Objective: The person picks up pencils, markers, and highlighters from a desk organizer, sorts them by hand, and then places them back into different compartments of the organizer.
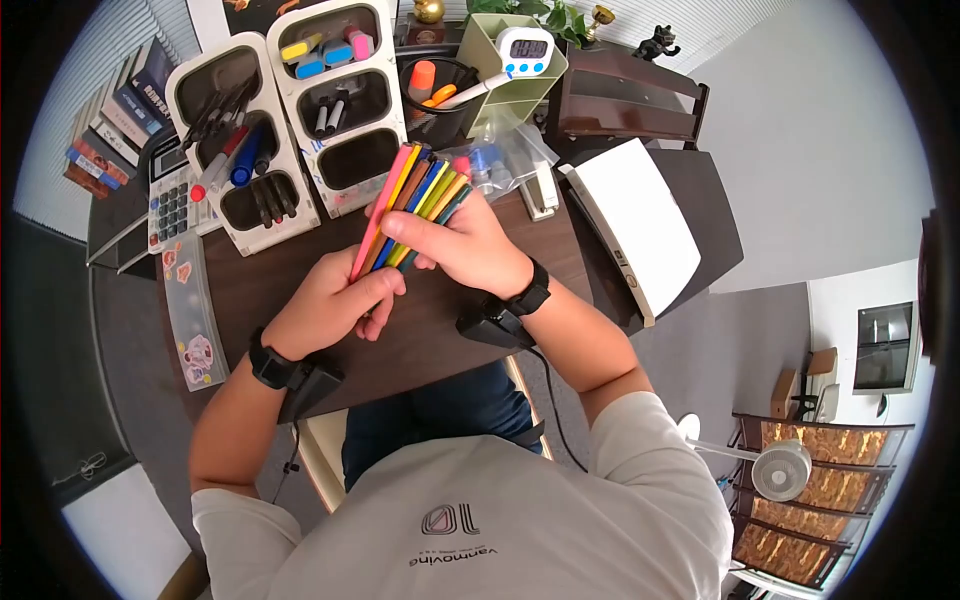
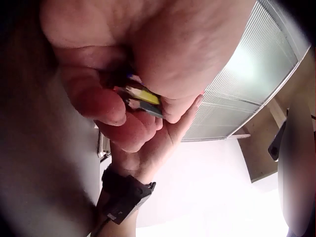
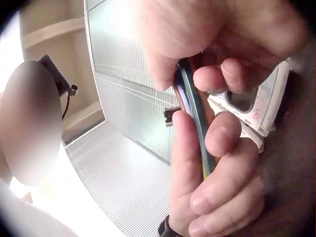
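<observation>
Both hands grip one bundle of colored pencils over the desk, in the middle of the head view. My left hand holds the lower ends, its thumb across the front. Higher up, my right hand wraps the bundle with its thumb pressed along it. Pink, yellow, brown, blue and dark green barrels show, slanting up to the right. Sharpened tips of a yellow pencil and a dark one poke out between fingers in the left wrist view. In the right wrist view a green pencil runs between both hands.
Two white organizers with markers and pens stand behind the hands. Beside them are a black mesh pen cup, a green holder with a white timer and a clear plastic bag. A white box lies right; a sticker-covered pouch lies left.
</observation>
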`<state>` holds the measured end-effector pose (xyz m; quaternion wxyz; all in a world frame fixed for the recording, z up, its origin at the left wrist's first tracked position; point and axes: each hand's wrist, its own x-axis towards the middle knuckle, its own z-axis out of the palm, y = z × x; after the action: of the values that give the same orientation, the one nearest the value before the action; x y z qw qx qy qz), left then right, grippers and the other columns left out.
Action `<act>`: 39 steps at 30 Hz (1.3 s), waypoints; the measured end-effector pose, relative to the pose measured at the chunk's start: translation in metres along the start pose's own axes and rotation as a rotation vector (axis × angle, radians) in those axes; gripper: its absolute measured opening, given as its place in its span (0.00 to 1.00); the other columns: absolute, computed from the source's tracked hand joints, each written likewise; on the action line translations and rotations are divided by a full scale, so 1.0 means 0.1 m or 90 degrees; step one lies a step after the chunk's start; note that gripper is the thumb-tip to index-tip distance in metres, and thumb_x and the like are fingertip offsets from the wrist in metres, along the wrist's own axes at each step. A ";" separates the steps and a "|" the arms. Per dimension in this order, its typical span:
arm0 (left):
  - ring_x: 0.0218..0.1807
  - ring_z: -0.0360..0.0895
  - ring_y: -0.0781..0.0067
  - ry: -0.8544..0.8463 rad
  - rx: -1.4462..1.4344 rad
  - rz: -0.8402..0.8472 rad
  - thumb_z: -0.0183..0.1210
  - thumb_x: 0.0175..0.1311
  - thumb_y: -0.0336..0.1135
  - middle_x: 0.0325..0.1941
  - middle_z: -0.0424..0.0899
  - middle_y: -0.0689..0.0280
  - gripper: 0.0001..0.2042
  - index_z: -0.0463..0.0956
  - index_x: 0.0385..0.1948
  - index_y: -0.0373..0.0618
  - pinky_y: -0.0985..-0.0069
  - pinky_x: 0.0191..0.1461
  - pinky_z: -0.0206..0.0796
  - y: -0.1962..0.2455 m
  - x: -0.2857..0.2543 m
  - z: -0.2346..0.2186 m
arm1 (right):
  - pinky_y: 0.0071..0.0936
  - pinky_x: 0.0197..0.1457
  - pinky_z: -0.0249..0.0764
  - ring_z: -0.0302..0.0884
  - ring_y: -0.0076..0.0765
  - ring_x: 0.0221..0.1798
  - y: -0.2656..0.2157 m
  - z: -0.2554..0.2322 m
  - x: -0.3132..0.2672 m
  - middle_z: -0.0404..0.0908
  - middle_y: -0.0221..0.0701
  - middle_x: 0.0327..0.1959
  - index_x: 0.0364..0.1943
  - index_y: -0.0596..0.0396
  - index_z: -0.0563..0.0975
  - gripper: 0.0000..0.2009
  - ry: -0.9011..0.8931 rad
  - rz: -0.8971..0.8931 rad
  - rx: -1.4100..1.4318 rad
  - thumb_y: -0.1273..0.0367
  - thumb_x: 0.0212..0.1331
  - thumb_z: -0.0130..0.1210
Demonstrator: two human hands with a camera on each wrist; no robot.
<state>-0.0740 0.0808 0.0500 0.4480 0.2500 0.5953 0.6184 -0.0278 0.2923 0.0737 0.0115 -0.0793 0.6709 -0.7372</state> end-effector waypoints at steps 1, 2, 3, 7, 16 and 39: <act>0.21 0.76 0.83 -0.002 0.001 -0.001 0.55 0.77 0.38 0.26 0.81 0.69 0.10 0.77 0.43 0.40 0.84 0.23 0.62 0.01 0.00 0.00 | 0.13 0.29 0.69 0.74 0.13 0.29 0.03 0.00 -0.01 0.85 0.27 0.42 0.54 0.57 0.80 0.15 -0.009 0.006 0.032 0.63 0.69 0.63; 0.22 0.76 0.82 0.008 0.014 -0.003 0.55 0.77 0.38 0.27 0.82 0.68 0.11 0.77 0.45 0.39 0.84 0.24 0.63 0.02 0.00 -0.01 | 0.13 0.29 0.69 0.74 0.13 0.30 0.04 -0.01 -0.02 0.85 0.26 0.39 0.50 0.57 0.81 0.13 -0.019 0.011 0.064 0.63 0.70 0.62; 0.22 0.77 0.82 0.017 0.027 -0.005 0.54 0.77 0.39 0.27 0.82 0.67 0.12 0.77 0.46 0.38 0.84 0.24 0.65 0.03 0.00 0.00 | 0.13 0.29 0.69 0.74 0.13 0.30 0.04 0.00 -0.04 0.85 0.26 0.39 0.50 0.57 0.81 0.13 -0.016 0.012 0.064 0.63 0.70 0.62; 0.24 0.79 0.81 0.028 0.039 -0.009 0.55 0.77 0.38 0.30 0.84 0.66 0.13 0.78 0.49 0.37 0.84 0.24 0.65 0.05 0.02 0.04 | 0.14 0.30 0.72 0.77 0.15 0.32 0.00 0.00 -0.05 0.85 0.27 0.40 0.51 0.58 0.81 0.15 -0.020 -0.007 0.044 0.62 0.71 0.62; 0.26 0.76 0.83 0.032 0.008 0.026 0.55 0.77 0.36 0.32 0.83 0.65 0.12 0.77 0.49 0.36 0.85 0.26 0.63 -0.01 0.02 0.03 | 0.17 0.36 0.75 0.78 0.16 0.36 0.04 0.01 -0.08 0.85 0.27 0.40 0.55 0.58 0.79 0.16 -0.022 -0.068 0.028 0.62 0.72 0.61; 0.23 0.63 0.85 0.447 -0.113 0.433 0.47 0.82 0.37 0.25 0.72 0.70 0.10 0.73 0.46 0.41 0.84 0.26 0.53 -0.11 0.02 0.06 | 0.36 0.42 0.80 0.83 0.42 0.39 0.22 0.05 0.44 0.81 0.30 0.34 0.42 0.51 0.85 0.12 0.157 -0.419 -0.662 0.64 0.56 0.69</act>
<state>-0.0667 0.0842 0.0399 0.0127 0.1678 0.5398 0.8248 -0.0731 0.2800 0.0565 -0.3338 -0.1915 0.8784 -0.2833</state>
